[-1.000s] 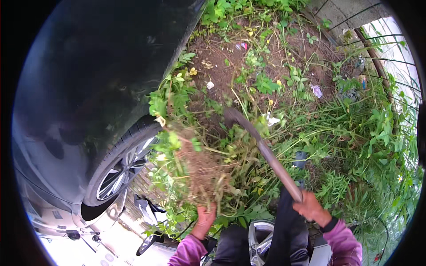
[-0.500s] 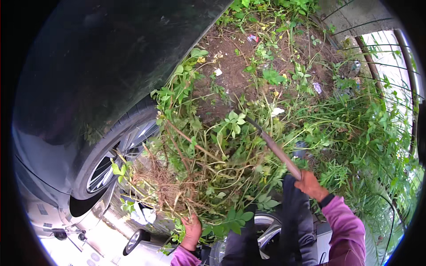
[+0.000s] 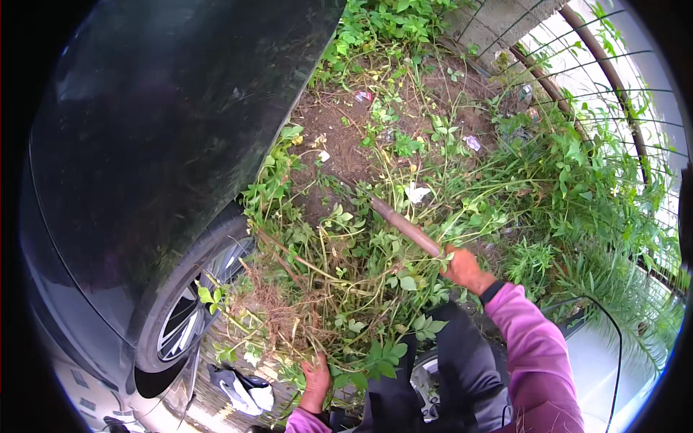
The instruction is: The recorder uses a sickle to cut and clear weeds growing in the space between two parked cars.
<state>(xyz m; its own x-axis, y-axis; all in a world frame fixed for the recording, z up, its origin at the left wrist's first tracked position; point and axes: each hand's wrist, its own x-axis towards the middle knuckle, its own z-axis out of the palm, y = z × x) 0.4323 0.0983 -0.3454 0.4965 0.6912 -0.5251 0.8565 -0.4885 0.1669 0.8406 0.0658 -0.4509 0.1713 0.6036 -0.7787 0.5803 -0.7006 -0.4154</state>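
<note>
My left hand [image 3: 315, 382] is closed around the stems of a big bundle of pulled weeds [image 3: 346, 289], near the lower middle. Brown, tangled roots [image 3: 278, 307] stick out of the bundle toward the car wheel. My right hand [image 3: 468, 271] grips the end of a long wooden-handled tool [image 3: 410, 229], which slants up and left over the weeds. Its thin, dark metal end reaches toward the bare soil [image 3: 346, 144]; the shape of its tip I cannot make out.
A dark car [image 3: 173, 94] with its wheel [image 3: 188, 310] stands close on the left. Wire fencing [image 3: 613, 79] and grass [image 3: 577, 187] line the right. Scraps of litter [image 3: 416, 193] lie among the plants. A dark-and-white cloth [image 3: 245, 393] lies at lower left.
My right hand and the tool have shifted left and up, its end now over the soil. My left hand still holds the weeds. The whole view has turned a little.
</note>
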